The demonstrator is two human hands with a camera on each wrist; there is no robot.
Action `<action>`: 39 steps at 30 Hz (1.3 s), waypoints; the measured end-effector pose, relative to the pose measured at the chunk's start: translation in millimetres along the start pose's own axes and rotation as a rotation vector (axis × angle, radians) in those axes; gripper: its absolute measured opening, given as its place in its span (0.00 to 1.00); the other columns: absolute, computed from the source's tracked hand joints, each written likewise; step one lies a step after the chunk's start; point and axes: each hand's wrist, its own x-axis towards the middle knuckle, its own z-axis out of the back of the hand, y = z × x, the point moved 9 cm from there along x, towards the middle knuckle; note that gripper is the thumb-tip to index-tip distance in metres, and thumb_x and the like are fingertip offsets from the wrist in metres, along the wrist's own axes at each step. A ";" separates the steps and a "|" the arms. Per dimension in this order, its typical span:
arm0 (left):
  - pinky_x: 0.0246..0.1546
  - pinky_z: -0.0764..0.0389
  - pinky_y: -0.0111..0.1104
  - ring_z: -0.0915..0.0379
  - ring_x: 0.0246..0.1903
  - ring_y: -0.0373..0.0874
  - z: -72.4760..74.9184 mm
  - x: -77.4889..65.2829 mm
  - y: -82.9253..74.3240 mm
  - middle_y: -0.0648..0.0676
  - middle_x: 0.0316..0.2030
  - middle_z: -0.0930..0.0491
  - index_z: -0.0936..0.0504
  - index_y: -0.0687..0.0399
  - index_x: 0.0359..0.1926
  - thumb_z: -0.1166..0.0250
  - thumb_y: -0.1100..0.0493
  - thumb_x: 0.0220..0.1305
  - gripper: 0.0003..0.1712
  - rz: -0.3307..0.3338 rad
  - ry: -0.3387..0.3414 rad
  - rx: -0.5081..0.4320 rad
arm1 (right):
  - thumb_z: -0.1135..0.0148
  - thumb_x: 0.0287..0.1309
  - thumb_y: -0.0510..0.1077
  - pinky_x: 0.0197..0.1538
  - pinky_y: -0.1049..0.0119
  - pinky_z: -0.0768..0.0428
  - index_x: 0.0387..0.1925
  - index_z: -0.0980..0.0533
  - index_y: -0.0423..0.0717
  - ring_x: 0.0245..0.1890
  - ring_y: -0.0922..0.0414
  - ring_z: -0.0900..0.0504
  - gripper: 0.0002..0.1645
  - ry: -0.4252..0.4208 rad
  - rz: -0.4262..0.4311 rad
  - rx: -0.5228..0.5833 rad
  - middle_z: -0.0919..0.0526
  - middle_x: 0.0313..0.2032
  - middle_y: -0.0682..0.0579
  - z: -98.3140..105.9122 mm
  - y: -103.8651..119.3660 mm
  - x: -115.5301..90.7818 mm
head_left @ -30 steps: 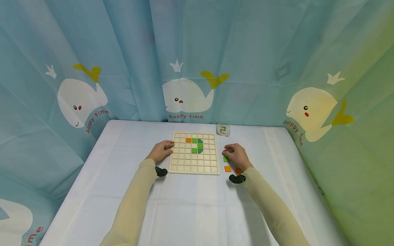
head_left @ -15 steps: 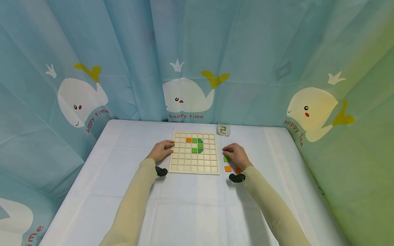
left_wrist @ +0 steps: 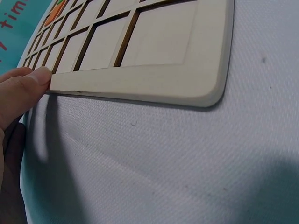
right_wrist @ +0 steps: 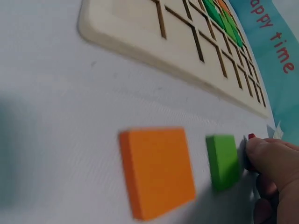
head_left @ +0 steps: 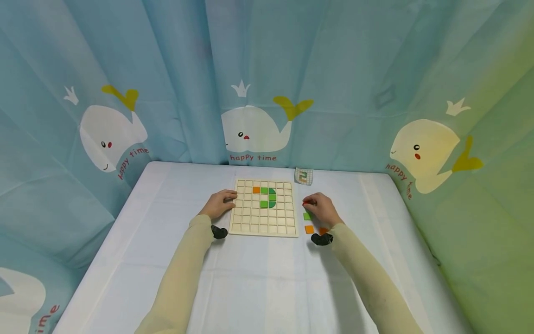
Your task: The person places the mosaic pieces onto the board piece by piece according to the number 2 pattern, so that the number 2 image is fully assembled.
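A square wooden grid board (head_left: pixel 263 222) lies on the table, with orange and green tiles set in its upper cells. My left hand (head_left: pixel 219 204) rests at the board's left edge; the left wrist view shows the thumb (left_wrist: pixel 36 80) touching the rim. To the right of the board, my right hand (head_left: pixel 322 208) pinches a small red tile (right_wrist: pixel 252 136) low over the cloth, mostly covered by thumb and fingers. Nearby lie a loose green tile (head_left: pixel 307 216) and an orange tile (head_left: pixel 309 229). Another orange tile (head_left: pixel 323 230) is partly hidden by the right wrist.
Behind the board's right corner lies a small patterned card (head_left: pixel 303 176). A white cloth (head_left: pixel 250 287) covers the table. Blue curtains (head_left: pixel 354 93) printed with whales hang along the back and sides.
The red tile in my right fingers was turned dark or hidden half a second ago and shows red again now. My right hand has shifted slightly; the left hand stays at the board.
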 end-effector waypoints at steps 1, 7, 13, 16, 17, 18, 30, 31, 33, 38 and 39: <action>0.74 0.44 0.43 0.46 0.71 0.53 0.4 0.0 -0.1 0.55 0.67 0.32 0.25 0.60 0.64 0.36 0.58 0.68 0.25 -0.001 0.000 0.000 | 0.36 0.63 0.40 0.55 0.50 0.20 0.48 0.19 0.37 0.46 0.47 0.23 0.14 -0.008 0.010 0.002 0.22 0.47 0.43 0.1 3.0 1.1; 0.74 0.44 0.44 0.46 0.71 0.54 2.0 -1.3 -1.8 0.56 0.68 0.32 0.25 0.61 0.63 0.37 0.59 0.68 0.25 -0.001 0.001 -0.004 | 0.34 0.62 0.40 0.49 0.51 0.19 0.47 0.18 0.37 0.44 0.46 0.21 0.14 -0.048 0.126 -0.009 0.20 0.44 0.42 -5.1 33.7 10.3; 0.74 0.44 0.43 0.46 0.71 0.52 2.0 0.2 0.1 0.54 0.68 0.32 0.24 0.60 0.63 0.36 0.58 0.68 0.25 0.009 0.003 -0.005 | 0.35 0.63 0.41 0.47 0.53 0.19 0.46 0.18 0.39 0.43 0.49 0.21 0.12 0.000 0.225 -0.016 0.19 0.43 0.45 -27.3 72.3 20.0; 0.74 0.44 0.44 0.46 0.71 0.53 1.9 1.3 1.6 0.55 0.68 0.32 0.24 0.60 0.63 0.36 0.58 0.68 0.25 0.005 0.000 -0.004 | 0.35 0.63 0.42 0.47 0.55 0.18 0.46 0.17 0.39 0.42 0.51 0.21 0.12 0.045 0.290 -0.031 0.20 0.42 0.46 -43.6 94.5 23.6; 0.74 0.44 0.44 0.46 0.71 0.53 1.8 1.5 2.0 0.55 0.68 0.32 0.24 0.60 0.63 0.36 0.58 0.68 0.25 0.004 0.000 -0.003 | 0.35 0.63 0.42 0.47 0.55 0.18 0.46 0.18 0.39 0.42 0.51 0.21 0.13 0.061 0.312 -0.038 0.20 0.42 0.46 -49.2 101.5 24.6; 0.74 0.44 0.44 0.46 0.71 0.53 1.5 1.9 2.5 0.55 0.68 0.32 0.24 0.60 0.64 0.36 0.58 0.68 0.25 0.002 0.000 -0.001 | 0.35 0.63 0.42 0.47 0.56 0.18 0.46 0.17 0.39 0.42 0.51 0.21 0.13 0.075 0.334 -0.046 0.20 0.42 0.46 -54.8 108.7 25.4; 0.74 0.43 0.44 0.45 0.71 0.53 0.1 1.5 -0.2 0.55 0.67 0.32 0.25 0.60 0.64 0.36 0.58 0.68 0.25 -0.004 0.003 0.014 | 0.34 0.62 0.44 0.51 0.58 0.20 0.49 0.18 0.43 0.45 0.52 0.22 0.15 0.184 0.385 -0.175 0.20 0.44 0.49 -98.8 140.6 32.6; 0.73 0.43 0.45 0.45 0.71 0.53 0.4 1.5 -0.5 0.55 0.67 0.32 0.25 0.61 0.64 0.36 0.59 0.68 0.25 -0.009 0.004 0.019 | 0.34 0.62 0.44 0.52 0.58 0.20 0.49 0.17 0.43 0.46 0.52 0.22 0.15 0.188 0.384 -0.186 0.20 0.44 0.49 -99.9 140.7 32.7; 0.73 0.43 0.45 0.45 0.71 0.53 1.2 1.6 -0.7 0.55 0.67 0.32 0.24 0.61 0.63 0.36 0.59 0.67 0.25 -0.011 0.004 0.018 | 0.34 0.62 0.44 0.54 0.58 0.21 0.48 0.17 0.44 0.48 0.52 0.22 0.14 0.191 0.386 -0.224 0.19 0.45 0.49 -101.8 140.2 33.1; 0.74 0.43 0.45 0.45 0.71 0.53 1.6 2.2 -0.1 0.55 0.67 0.32 0.24 0.61 0.63 0.36 0.59 0.68 0.25 -0.010 0.005 0.011 | 0.34 0.63 0.44 0.56 0.58 0.22 0.47 0.16 0.47 0.49 0.52 0.23 0.12 0.190 0.393 -0.258 0.18 0.45 0.50 -104.0 140.0 33.7; 0.74 0.43 0.44 0.45 0.71 0.53 1.3 2.3 0.6 0.55 0.67 0.32 0.24 0.60 0.63 0.36 0.58 0.68 0.25 -0.007 0.006 0.011 | 0.35 0.63 0.44 0.56 0.58 0.22 0.46 0.16 0.47 0.49 0.52 0.23 0.12 0.194 0.399 -0.260 0.18 0.45 0.50 -104.9 140.6 33.7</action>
